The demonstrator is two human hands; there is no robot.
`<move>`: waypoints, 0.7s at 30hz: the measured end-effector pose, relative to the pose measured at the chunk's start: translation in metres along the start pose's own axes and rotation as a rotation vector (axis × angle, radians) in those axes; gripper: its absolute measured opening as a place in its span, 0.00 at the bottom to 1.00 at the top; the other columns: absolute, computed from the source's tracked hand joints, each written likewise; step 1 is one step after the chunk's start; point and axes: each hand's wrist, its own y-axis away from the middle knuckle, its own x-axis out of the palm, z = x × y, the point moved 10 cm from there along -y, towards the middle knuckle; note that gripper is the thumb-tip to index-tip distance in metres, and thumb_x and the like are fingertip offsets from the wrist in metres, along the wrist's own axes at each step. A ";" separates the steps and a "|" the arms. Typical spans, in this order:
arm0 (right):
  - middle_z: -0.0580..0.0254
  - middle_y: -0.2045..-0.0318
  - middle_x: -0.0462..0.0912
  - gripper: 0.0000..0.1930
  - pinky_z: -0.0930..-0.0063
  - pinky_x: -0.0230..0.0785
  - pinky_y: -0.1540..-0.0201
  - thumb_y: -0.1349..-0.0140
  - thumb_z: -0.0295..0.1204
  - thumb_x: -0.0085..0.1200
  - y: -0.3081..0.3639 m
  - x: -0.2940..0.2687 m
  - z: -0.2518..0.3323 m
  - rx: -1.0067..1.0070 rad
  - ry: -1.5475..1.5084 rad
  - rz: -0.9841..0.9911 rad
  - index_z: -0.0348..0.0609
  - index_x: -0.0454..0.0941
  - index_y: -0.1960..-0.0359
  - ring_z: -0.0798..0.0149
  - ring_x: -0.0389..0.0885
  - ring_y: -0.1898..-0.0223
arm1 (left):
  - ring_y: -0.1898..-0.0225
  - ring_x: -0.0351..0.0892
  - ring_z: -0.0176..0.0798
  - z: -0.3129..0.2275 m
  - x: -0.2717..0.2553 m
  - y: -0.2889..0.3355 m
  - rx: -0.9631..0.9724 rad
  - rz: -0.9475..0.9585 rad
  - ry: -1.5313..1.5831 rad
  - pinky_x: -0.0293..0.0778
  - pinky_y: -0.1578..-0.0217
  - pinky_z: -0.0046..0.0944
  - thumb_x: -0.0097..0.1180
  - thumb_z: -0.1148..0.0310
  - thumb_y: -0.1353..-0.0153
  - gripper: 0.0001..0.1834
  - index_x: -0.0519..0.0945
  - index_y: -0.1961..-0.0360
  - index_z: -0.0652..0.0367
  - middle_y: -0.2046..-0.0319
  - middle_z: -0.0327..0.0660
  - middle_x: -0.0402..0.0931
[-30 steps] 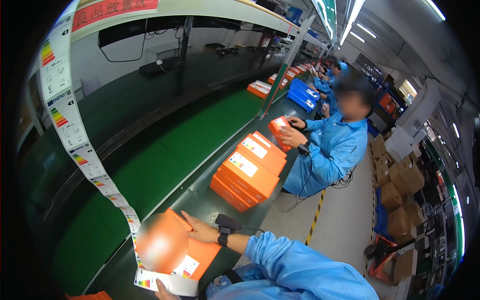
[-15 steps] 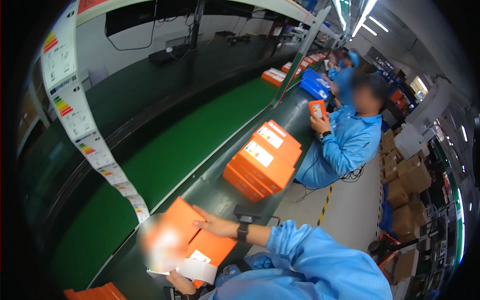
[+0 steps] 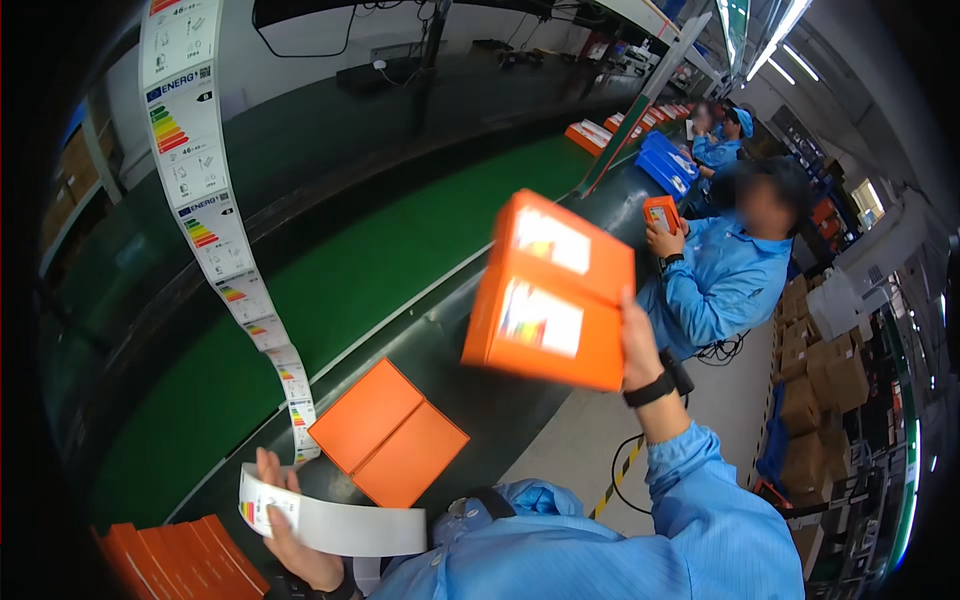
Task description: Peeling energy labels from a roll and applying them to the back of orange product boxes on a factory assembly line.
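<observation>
My right hand (image 3: 638, 345) grips the right edge of two orange boxes (image 3: 590, 345) side by side, tilted and blurred by motion, each with a white label on its upper face. My left hand (image 3: 300, 545), at the lower left, pinches the curved end of a white label strip (image 3: 370, 530). The printed part of this strip (image 3: 190, 130), with coloured energy bars, hangs down from the upper left. Between my hands, two plain orange boxes (image 3: 390, 430) lie side by side on the dark green bench (image 3: 445, 350).
A row of orange boxes (image 3: 185, 560) stands at the lower left. A green conveyor belt (image 3: 350, 270) runs beyond the bench. Farther right, a co-worker (image 3: 725, 260) holds a small orange box (image 3: 661, 213) near a blue bin (image 3: 668, 165). Cartons (image 3: 815, 385) are piled at right.
My right hand has moved right and up with two labelled boxes. Two plain boxes now show where it was. The earlier bench stack is out of sight. My left hand shows more clearly on the strip.
</observation>
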 end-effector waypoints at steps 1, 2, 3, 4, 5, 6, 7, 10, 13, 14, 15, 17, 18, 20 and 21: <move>0.56 0.56 0.76 0.22 0.72 0.71 0.55 0.34 0.43 0.39 -0.008 -0.012 0.016 -0.064 0.009 -0.046 0.34 0.68 0.52 0.64 0.77 0.57 | 0.35 0.48 0.45 0.000 -0.013 0.003 -0.031 -0.050 -0.008 0.46 0.36 0.45 0.29 0.59 0.36 0.30 0.52 0.39 0.73 0.38 0.50 0.53; 0.56 0.55 0.76 0.22 0.72 0.71 0.56 0.34 0.42 0.38 -0.017 -0.028 0.027 -0.135 0.032 -0.135 0.33 0.67 0.51 0.64 0.77 0.57 | 0.35 0.49 0.45 -0.001 -0.020 0.006 -0.032 -0.077 -0.028 0.46 0.36 0.45 0.29 0.59 0.36 0.30 0.52 0.39 0.73 0.38 0.50 0.53; 0.56 0.57 0.76 0.22 0.72 0.72 0.57 0.34 0.42 0.39 -0.028 -0.044 0.032 -0.189 0.006 -0.195 0.32 0.67 0.53 0.64 0.78 0.59 | 0.35 0.49 0.45 -0.003 -0.026 0.009 -0.033 -0.103 -0.048 0.46 0.36 0.45 0.28 0.60 0.36 0.30 0.53 0.39 0.72 0.38 0.50 0.54; 0.56 0.58 0.77 0.21 0.72 0.72 0.58 0.34 0.42 0.40 -0.036 -0.060 0.034 -0.217 -0.004 -0.280 0.32 0.68 0.54 0.63 0.78 0.60 | 0.35 0.49 0.45 -0.003 -0.029 0.010 -0.033 -0.102 -0.050 0.46 0.36 0.45 0.28 0.60 0.36 0.30 0.53 0.39 0.72 0.38 0.50 0.54; 0.56 0.59 0.77 0.20 0.71 0.72 0.59 0.34 0.41 0.41 -0.043 -0.075 0.034 -0.243 -0.014 -0.364 0.32 0.68 0.55 0.63 0.78 0.61 | 0.35 0.49 0.44 -0.003 -0.035 0.012 -0.042 -0.128 -0.079 0.46 0.37 0.45 0.28 0.59 0.37 0.30 0.54 0.40 0.71 0.38 0.50 0.55; 0.56 0.59 0.77 0.20 0.71 0.72 0.59 0.34 0.41 0.41 -0.052 -0.080 0.027 -0.239 -0.017 -0.360 0.32 0.68 0.55 0.63 0.78 0.61 | 0.35 0.49 0.44 -0.003 -0.042 0.013 -0.049 -0.158 -0.110 0.45 0.37 0.46 0.27 0.59 0.38 0.30 0.56 0.40 0.70 0.38 0.49 0.55; 0.56 0.60 0.77 0.19 0.70 0.72 0.59 0.35 0.40 0.42 -0.057 -0.092 0.019 -0.217 -0.014 -0.434 0.32 0.68 0.55 0.63 0.78 0.62 | 0.35 0.49 0.44 -0.004 -0.046 0.013 -0.047 -0.159 -0.113 0.45 0.37 0.46 0.27 0.59 0.38 0.30 0.56 0.40 0.70 0.38 0.49 0.55; 0.55 0.61 0.77 0.18 0.70 0.72 0.61 0.35 0.39 0.43 -0.066 -0.117 0.004 -0.190 0.017 -0.550 0.32 0.69 0.57 0.63 0.78 0.63 | 0.36 0.51 0.44 -0.011 -0.061 0.015 -0.017 -0.210 -0.091 0.48 0.37 0.45 0.29 0.60 0.35 0.28 0.55 0.40 0.71 0.40 0.50 0.57; 0.54 0.62 0.77 0.18 0.70 0.72 0.61 0.35 0.38 0.43 -0.062 -0.112 0.002 -0.194 0.018 -0.621 0.30 0.69 0.59 0.63 0.78 0.64 | 0.36 0.53 0.46 -0.009 -0.071 0.018 -0.027 -0.205 -0.123 0.49 0.38 0.45 0.31 0.59 0.35 0.28 0.55 0.41 0.71 0.40 0.50 0.58; 0.54 0.63 0.77 0.18 0.70 0.72 0.61 0.35 0.38 0.44 -0.064 -0.116 -0.001 -0.157 0.053 -0.641 0.29 0.70 0.60 0.63 0.77 0.65 | 0.37 0.53 0.47 -0.006 -0.074 0.020 -0.050 -0.207 -0.107 0.50 0.39 0.45 0.31 0.59 0.35 0.28 0.55 0.41 0.70 0.40 0.50 0.58; 0.54 0.63 0.77 0.18 0.70 0.71 0.61 0.35 0.37 0.44 -0.066 -0.121 -0.003 -0.122 0.090 -0.661 0.29 0.70 0.60 0.63 0.77 0.65 | 0.37 0.54 0.48 -0.002 -0.076 0.023 -0.075 -0.209 -0.089 0.50 0.39 0.44 0.32 0.59 0.35 0.28 0.56 0.41 0.70 0.40 0.50 0.59; 0.53 0.64 0.77 0.16 0.69 0.70 0.61 0.38 0.34 0.47 -0.077 -0.137 0.001 -0.275 0.174 -0.672 0.28 0.71 0.63 0.62 0.76 0.65 | 0.39 0.57 0.47 0.003 -0.073 0.029 -0.094 -0.207 -0.060 0.54 0.41 0.43 0.35 0.58 0.36 0.28 0.58 0.42 0.71 0.41 0.51 0.60; 0.54 0.65 0.78 0.16 0.68 0.69 0.61 0.40 0.33 0.50 -0.091 -0.180 0.009 -0.378 0.511 -0.795 0.27 0.70 0.64 0.61 0.76 0.65 | 0.40 0.60 0.47 0.004 -0.061 0.030 -0.108 -0.167 -0.059 0.58 0.43 0.42 0.36 0.59 0.36 0.28 0.58 0.42 0.71 0.43 0.52 0.62; 0.46 0.54 0.73 0.21 0.70 0.66 0.51 0.40 0.30 0.49 -0.051 -0.110 0.058 -0.684 0.732 -0.761 0.24 0.66 0.51 0.61 0.74 0.55 | 0.45 0.67 0.46 0.008 -0.047 0.035 -0.179 -0.077 -0.033 0.63 0.47 0.42 0.39 0.61 0.37 0.27 0.59 0.44 0.72 0.47 0.54 0.66; 0.44 0.49 0.70 0.23 0.72 0.63 0.47 0.38 0.29 0.46 -0.042 -0.084 0.075 -0.800 0.677 -0.552 0.24 0.62 0.46 0.62 0.72 0.51 | 0.48 0.70 0.46 0.013 -0.034 0.036 -0.234 0.020 0.012 0.66 0.50 0.42 0.41 0.62 0.37 0.26 0.60 0.44 0.73 0.49 0.55 0.68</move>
